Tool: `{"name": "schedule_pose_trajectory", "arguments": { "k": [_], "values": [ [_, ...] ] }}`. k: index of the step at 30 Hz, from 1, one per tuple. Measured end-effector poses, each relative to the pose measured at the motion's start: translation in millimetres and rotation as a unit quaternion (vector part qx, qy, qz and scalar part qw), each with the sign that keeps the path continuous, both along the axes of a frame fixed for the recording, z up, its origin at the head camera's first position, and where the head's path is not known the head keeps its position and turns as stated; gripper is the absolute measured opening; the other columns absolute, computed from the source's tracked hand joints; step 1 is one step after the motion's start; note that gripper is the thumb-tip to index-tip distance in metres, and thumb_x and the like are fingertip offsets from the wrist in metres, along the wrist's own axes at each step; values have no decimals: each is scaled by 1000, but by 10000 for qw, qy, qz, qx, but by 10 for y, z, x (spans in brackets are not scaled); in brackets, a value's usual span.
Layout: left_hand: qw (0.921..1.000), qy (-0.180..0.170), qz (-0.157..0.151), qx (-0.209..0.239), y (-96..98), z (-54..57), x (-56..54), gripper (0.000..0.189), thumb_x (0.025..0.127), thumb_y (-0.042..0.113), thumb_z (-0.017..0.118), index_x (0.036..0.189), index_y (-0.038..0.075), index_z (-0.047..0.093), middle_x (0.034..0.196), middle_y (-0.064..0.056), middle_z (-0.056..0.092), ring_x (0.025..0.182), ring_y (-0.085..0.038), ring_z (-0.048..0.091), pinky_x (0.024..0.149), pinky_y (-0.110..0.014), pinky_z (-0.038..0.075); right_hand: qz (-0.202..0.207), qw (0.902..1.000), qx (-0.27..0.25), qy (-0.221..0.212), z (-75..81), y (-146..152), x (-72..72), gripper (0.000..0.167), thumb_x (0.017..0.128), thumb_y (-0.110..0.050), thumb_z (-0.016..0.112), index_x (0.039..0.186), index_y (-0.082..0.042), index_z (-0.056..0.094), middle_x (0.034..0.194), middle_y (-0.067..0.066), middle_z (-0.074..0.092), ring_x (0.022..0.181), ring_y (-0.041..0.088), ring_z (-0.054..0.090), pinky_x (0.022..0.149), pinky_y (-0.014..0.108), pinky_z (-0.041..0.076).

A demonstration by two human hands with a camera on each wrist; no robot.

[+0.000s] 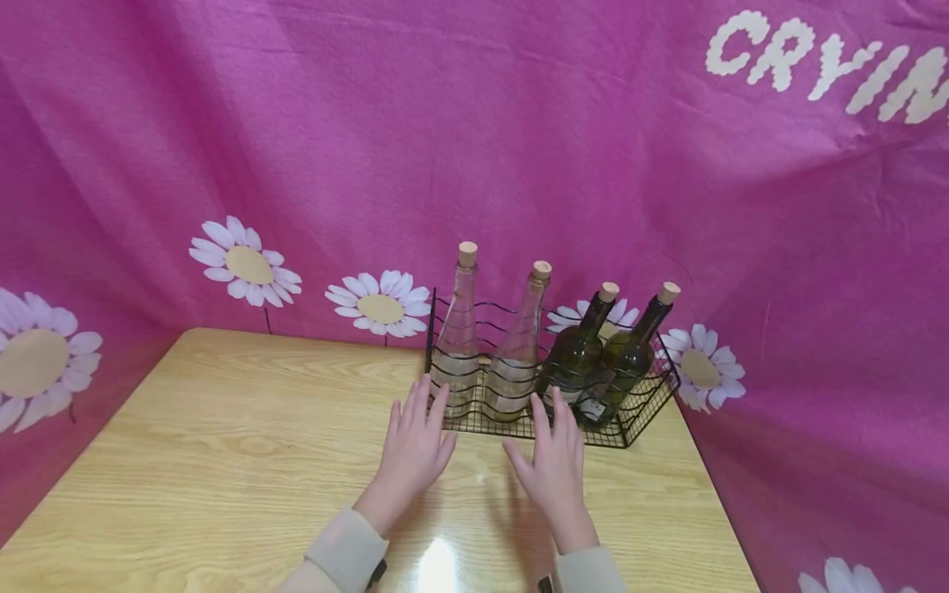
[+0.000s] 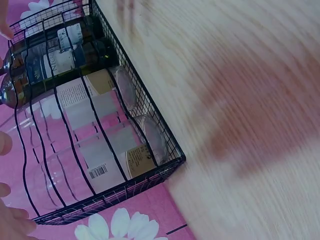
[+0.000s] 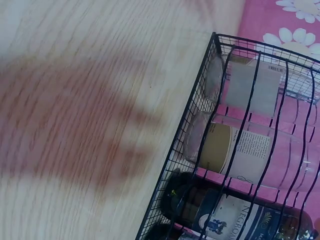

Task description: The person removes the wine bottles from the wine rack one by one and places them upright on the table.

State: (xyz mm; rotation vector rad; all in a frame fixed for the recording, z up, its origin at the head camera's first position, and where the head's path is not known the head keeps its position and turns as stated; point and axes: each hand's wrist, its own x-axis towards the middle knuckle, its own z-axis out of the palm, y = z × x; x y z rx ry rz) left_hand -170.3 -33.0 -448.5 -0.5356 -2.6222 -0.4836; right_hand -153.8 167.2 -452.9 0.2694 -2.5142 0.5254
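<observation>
A black wire rack [image 1: 474, 426] stands at the back of the table and holds several corked bottles. Two are clear, a left clear bottle [image 1: 460, 329] and a second clear bottle [image 1: 526, 325]. To their right lean two dark green ones, a green bottle [image 1: 577, 350] and the rightmost green bottle [image 1: 627, 356]. My left hand [image 1: 415, 451], fingers extended, is nearest the rack's left front. Before the green bottles, my right hand [image 1: 554, 465] also has its fingers extended. Neither holds anything; whether the fingertips touch the wires I cannot tell. Labels on the bottles [image 3: 252, 150] show through the wires.
The wooden table [image 1: 245, 445] carries the rack near its back right corner. A pink cloth [image 1: 474, 148] with printed daisies hangs behind and beside the table. Shadows of the hands fall on the wood.
</observation>
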Motion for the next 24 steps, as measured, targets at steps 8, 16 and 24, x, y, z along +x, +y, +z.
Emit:
{"name": "schedule_pose_trajectory", "arguments": {
  "k": [8,16,24],
  "values": [
    [9980,85,106,614,23,57,-100,57,85,24,55,131,-4,37,136,-27,29,123,-41,30,94,-56,28,5,9999,-38,-127,21,23,-7,68,80,-38,60,134,-3,36,143,20,18,123,42,25,95,58,21],
    [9894,-47,401,1393,-19,149,-347,54,87,23,51,130,-7,36,133,-27,34,117,-40,38,94,-50,31,-22,9998,-57,-188,-3,41,3,68,79,-37,62,133,-3,38,143,19,18,123,42,26,95,58,20],
    [9599,-868,649,2584,-51,300,-592,50,91,23,44,132,-5,33,134,-24,35,118,-38,39,92,-51,34,-6,9995,-134,-270,-24,46,34,67,80,-37,62,134,-5,37,144,17,17,123,41,26,96,57,20]
  ]
}}
